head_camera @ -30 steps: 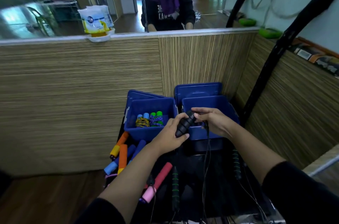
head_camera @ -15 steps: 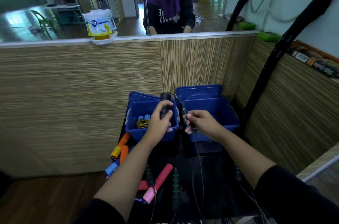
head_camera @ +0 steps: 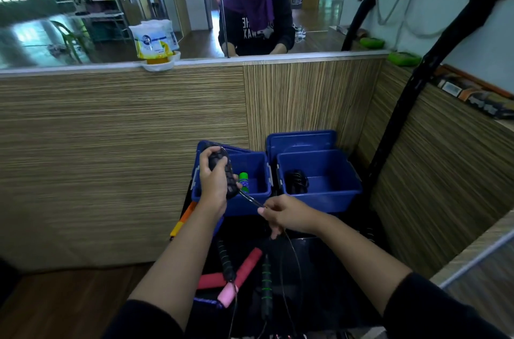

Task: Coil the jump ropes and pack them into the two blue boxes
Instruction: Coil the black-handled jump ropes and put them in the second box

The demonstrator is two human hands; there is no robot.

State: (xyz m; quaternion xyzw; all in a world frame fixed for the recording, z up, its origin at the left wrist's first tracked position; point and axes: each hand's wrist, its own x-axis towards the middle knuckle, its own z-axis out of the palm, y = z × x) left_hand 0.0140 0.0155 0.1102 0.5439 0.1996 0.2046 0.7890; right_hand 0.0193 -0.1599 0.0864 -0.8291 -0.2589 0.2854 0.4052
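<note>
Just left of the frame's centre the left hand grips a pair of black knobbly jump rope handles, fingers curled round them, holding them upright in front of the left blue box. From the lower end of the handles a thin black cord runs down and right to the right hand, which pinches it between thumb and fingertips – the rest of the cord drops below that hand toward the bottom of the frame. The two blue boxes stand side by side in the middle of the frame, against the striped wooden wall; the left one shows a green handle beside the left hand, the right blue box holds a dark coiled rope in its left corner. A blue lid leans upright behind each box. Lower down, on the dark counter, loose ropes lie – red and pink foam handles, black handles with green rings, and orange and yellow ones at the left edge, partly hidden by the left forearm
</note>
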